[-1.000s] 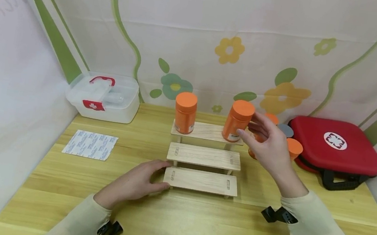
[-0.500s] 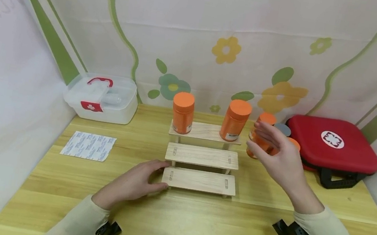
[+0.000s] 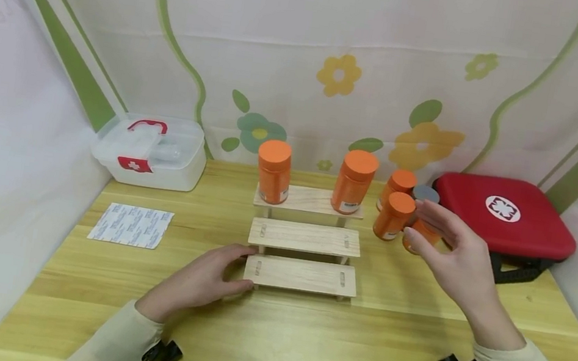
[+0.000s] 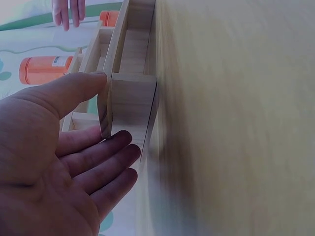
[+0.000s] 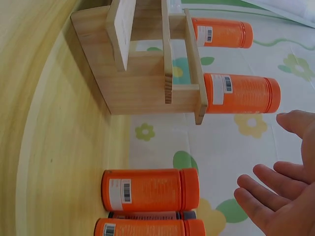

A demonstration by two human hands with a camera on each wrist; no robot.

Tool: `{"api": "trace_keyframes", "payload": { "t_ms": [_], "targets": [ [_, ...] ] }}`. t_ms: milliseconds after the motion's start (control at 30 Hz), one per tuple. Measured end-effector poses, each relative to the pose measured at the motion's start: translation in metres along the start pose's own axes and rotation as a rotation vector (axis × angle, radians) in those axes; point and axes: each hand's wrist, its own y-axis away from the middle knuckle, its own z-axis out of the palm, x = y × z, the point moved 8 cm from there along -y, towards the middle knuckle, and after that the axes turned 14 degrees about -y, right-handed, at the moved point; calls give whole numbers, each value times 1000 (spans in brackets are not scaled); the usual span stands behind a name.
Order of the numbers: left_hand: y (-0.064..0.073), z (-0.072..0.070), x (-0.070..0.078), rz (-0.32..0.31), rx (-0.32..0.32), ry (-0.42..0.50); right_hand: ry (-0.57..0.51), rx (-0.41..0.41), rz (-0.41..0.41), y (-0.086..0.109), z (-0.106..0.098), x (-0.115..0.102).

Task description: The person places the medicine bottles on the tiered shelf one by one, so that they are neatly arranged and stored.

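Observation:
A three-tier wooden step rack (image 3: pixel 300 274) stands mid-table. My left hand (image 3: pixel 197 282) grips the left end of its lowest step, thumb at the front edge and fingers behind, as the left wrist view shows. On the top step stand two orange pill bottles, one left (image 3: pixel 273 175) and one right (image 3: pixel 353 183). My right hand (image 3: pixel 458 260) holds nothing; its fingers are spread and lie over a cluster of bottles to the right of the rack. That cluster has an orange bottle in front (image 3: pixel 392 218), others behind, and a grey-lidded bottle (image 3: pixel 426 193) partly hidden by the hand.
A red first-aid case (image 3: pixel 527 223) with a black handle lies at the back right. At the back left stands a clear plastic first-aid box (image 3: pixel 175 158). A printed white packet (image 3: pixel 130 225) lies flat at the left. A patterned curtain (image 3: pixel 277 31) closes off the back.
My right hand has let go of the right-hand bottle on the top step and moved right and slightly down, over the clustered bottles. My left hand stays at the rack's end.

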Motion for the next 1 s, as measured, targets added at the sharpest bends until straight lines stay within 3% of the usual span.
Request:
{"api": "trace_keyframes", "payload": {
  "t_ms": [300, 767, 1000],
  "targets": [
    [3, -1, 0, 20, 18, -19, 17, 35, 51, 8, -18, 16],
    [7, 1, -5, -12, 17, -18, 47, 90, 100, 14, -39, 40],
    [7, 1, -5, 0, 23, -5, 61, 100, 183, 12, -48, 54]
  ]
}}
